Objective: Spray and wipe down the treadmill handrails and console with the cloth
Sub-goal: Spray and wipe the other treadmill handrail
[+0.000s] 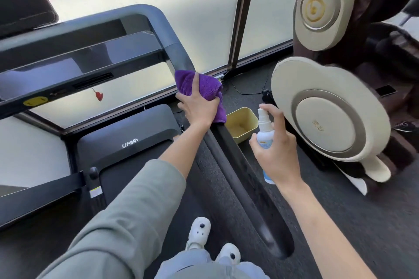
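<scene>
Purple cloth (199,90) sat bunched over the right handrail (235,165), pressed there by the left hand (199,106), whose fingers curled around both cloth and rail. That rail's long axis ran from near the person's feet up and away toward the bend (179,52) where it met the console (74,68). The cloth lay at the far stretch of the rail, just below that bend, so any wiping stroke would have to follow the bar lengthwise. The right hand (274,154) was closed around the spray bottle (264,136), forefinger on the pump, nozzle aimed toward the cloth, beside the rail and nearer the body. The console lay further off, to the left.
</scene>
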Demonstrator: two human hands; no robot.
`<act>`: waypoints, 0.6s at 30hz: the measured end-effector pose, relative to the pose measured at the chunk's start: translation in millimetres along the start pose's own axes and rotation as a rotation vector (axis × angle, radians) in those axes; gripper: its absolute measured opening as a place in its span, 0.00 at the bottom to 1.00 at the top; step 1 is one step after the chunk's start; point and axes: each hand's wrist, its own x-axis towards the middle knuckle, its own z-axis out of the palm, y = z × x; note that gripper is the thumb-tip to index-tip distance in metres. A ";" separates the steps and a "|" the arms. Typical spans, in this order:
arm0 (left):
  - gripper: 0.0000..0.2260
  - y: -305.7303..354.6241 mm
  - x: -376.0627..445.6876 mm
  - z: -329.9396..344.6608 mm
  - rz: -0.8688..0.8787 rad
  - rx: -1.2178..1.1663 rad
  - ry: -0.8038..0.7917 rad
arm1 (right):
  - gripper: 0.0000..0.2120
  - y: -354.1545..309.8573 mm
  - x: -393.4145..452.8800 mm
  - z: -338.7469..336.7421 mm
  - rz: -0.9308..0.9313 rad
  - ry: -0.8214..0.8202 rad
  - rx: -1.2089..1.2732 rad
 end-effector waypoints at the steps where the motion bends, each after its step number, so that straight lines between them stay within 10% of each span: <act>1: 0.36 -0.9 -1.2 1.8 0.009 -0.002 0.012 | 0.31 0.1 4.3 1.2 0.001 0.009 0.010; 18: 0.34 -16.5 -13.6 17.1 0.051 0.007 0.125 | 0.30 64.1 63.0 25.0 -0.506 -0.141 0.235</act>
